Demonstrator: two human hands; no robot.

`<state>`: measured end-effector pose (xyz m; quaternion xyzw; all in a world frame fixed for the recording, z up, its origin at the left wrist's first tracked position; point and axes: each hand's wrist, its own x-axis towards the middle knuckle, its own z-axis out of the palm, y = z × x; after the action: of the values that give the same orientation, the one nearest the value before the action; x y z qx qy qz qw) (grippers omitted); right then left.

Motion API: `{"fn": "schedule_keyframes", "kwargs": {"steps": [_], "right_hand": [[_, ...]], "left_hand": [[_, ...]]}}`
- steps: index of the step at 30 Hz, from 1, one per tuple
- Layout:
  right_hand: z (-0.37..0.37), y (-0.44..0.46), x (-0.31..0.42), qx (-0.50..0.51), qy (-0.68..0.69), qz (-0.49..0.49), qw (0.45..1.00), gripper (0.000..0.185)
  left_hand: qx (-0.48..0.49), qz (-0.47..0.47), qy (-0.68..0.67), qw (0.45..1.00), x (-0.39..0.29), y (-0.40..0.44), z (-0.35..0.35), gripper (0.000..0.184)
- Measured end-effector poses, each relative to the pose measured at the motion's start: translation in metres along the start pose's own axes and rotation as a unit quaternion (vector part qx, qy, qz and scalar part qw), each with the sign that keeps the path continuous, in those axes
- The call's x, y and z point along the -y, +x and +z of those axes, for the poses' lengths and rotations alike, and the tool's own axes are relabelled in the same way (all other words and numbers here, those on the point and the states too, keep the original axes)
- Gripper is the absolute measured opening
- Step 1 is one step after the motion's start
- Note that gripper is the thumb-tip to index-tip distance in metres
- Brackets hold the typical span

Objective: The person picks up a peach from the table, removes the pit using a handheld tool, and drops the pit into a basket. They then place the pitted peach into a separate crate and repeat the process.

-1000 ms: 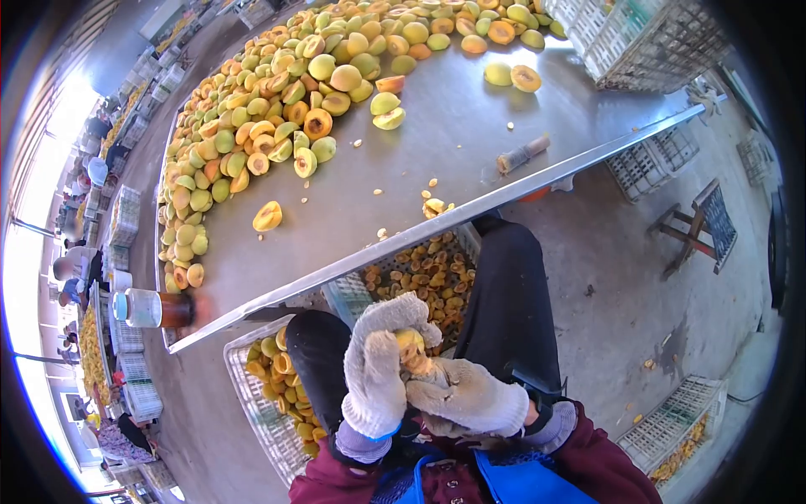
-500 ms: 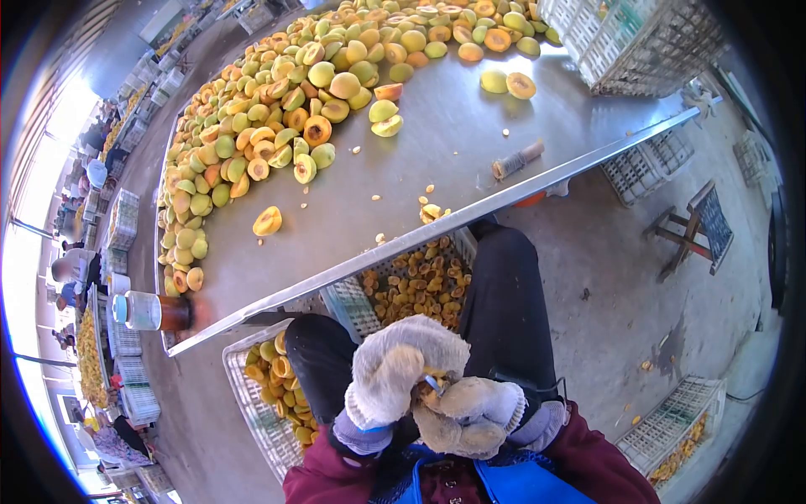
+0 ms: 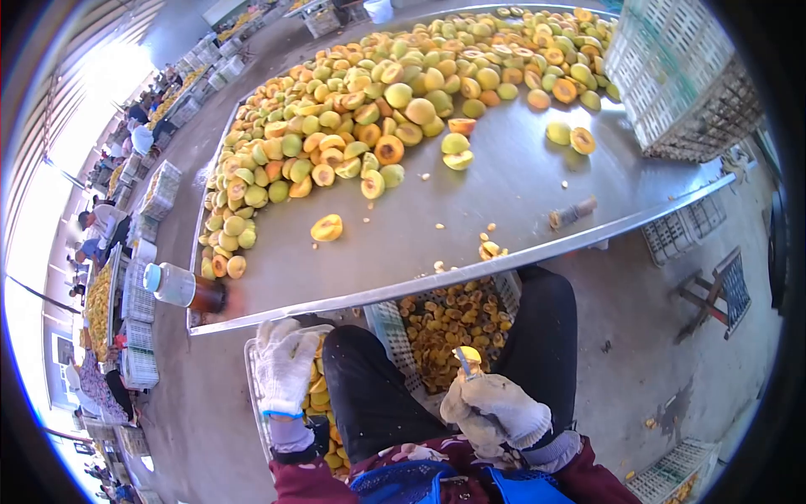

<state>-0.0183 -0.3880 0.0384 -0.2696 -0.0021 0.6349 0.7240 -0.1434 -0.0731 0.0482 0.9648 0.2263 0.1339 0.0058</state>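
My left hand (image 3: 285, 363), in a whitish knit glove, is over a crate (image 3: 256, 399) of yellow fruit halves (image 3: 318, 393) beside my left knee. Its fingers look stretched out and hold nothing that I can see. My right hand (image 3: 495, 409), in a soiled glove, is closed in front of my lap around a small knife (image 3: 462, 363) whose metal blade sticks up. A yellow piece of fruit (image 3: 472, 354) shows at the blade. Between my knees, below the table edge, stands a crate (image 3: 388, 336) of brownish fruit scraps (image 3: 449, 323).
A metal table (image 3: 403, 223) carries a large heap of halved apricot-like fruit (image 3: 353, 118). On it are a jar of dark liquid (image 3: 185, 288), a taped roll-like object (image 3: 573, 212) and a white crate (image 3: 672, 84). A folding stool (image 3: 718, 294) stands right; people work at left.
My hands were together at the fruit; now they are apart. The left has moved to the crate at my left, while the right keeps the knife. The view has shifted.
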Motion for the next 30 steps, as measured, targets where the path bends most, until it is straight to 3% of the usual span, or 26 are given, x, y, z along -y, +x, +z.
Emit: {"fn": "schedule_keyframes", "kwargs": {"steps": [2,6,8,10,11,13,14,16,17,18,19,20,21,22,23,24,26,28,29,30], "right_hand": [[0.016,0.009,0.016,-0.116,-0.090,0.111,0.983,0.025],[0.016,0.019,0.009,-0.151,-0.151,0.092,0.973,0.022],[0.011,0.020,0.006,-0.161,-0.156,0.086,0.971,0.022],[0.011,0.020,0.005,-0.182,-0.162,0.081,0.966,0.025],[0.012,0.020,0.006,-0.186,-0.161,0.081,0.966,0.025],[0.017,0.020,0.010,-0.168,-0.164,0.091,0.968,0.025],[0.017,0.022,0.010,-0.171,-0.159,0.090,0.968,0.025],[0.014,0.027,0.008,-0.150,-0.223,0.071,0.961,0.023],[0.012,0.028,0.005,-0.162,-0.253,0.073,0.951,0.029],[0.011,0.027,0.004,-0.169,-0.247,0.074,0.951,0.029],[0.011,0.026,0.003,-0.199,-0.356,0.062,0.911,0.034],[0.012,0.027,0.004,-0.225,-0.460,0.052,0.857,0.039],[0.024,0.024,0.016,-0.240,-0.481,0.086,0.839,0.047],[0.019,0.024,0.009,-0.243,-0.475,0.091,0.841,0.047],[0.011,0.027,0.000,-0.264,-0.549,0.017,0.793,0.046],[0.007,0.029,-0.005,-0.279,-0.618,-0.060,0.733,0.045],[0.013,0.024,-0.003,-0.265,-0.643,-0.003,0.719,0.044],[0.013,0.018,-0.006,-0.285,-0.605,-0.068,0.740,0.044],[0.014,0.015,-0.006,-0.274,-0.576,-0.093,0.764,0.043],[0.014,0.014,-0.007,-0.275,-0.574,-0.095,0.765,0.043]], "left_hand": [[-0.026,-0.049,-0.024,0.998,0.003,0.015,0.009,0.027],[0.008,-0.155,-0.368,0.917,-0.008,0.103,0.037,0.052],[0.015,-0.261,-0.231,0.937,-0.001,0.160,0.066,0.064],[0.044,-0.314,-0.193,0.929,0.023,0.199,0.116,0.073],[0.047,-0.312,-0.195,0.929,0.018,0.207,0.115,0.073],[0.176,-0.249,-0.116,0.945,-0.002,0.213,0.105,0.073],[0.181,-0.245,-0.115,0.946,-0.012,0.211,0.099,0.073],[0.207,-0.125,-0.138,0.960,-0.028,0.198,0.092,0.069],[0.191,-0.099,-0.202,0.955,-0.029,0.188,0.096,0.056],[0.182,-0.133,-0.384,0.895,-0.041,0.177,0.090,0.054],[0.168,-0.166,-0.551,0.801,-0.058,0.162,0.073,0.052],[0.160,-0.146,-0.636,0.741,-0.076,0.142,0.048,0.054],[0.150,-0.126,-0.714,0.672,-0.092,0.121,0.024,0.056],[0.202,-0.074,-0.728,0.651,-0.106,0.098,0.017,0.055],[0.250,-0.023,-0.739,0.626,-0.114,0.078,0.012,0.055],[0.203,0.240,-0.531,0.787,-0.114,0.068,0.009,0.050],[0.152,0.146,-0.384,0.899,-0.127,0.055,0.003,0.042],[0.099,0.008,-0.440,0.892,-0.118,0.053,0.019,0.037],[0.181,-0.103,-0.555,0.805,-0.115,0.045,0.017,0.037],[0.183,-0.100,-0.553,0.806,-0.118,0.040,0.015,0.037]]}}
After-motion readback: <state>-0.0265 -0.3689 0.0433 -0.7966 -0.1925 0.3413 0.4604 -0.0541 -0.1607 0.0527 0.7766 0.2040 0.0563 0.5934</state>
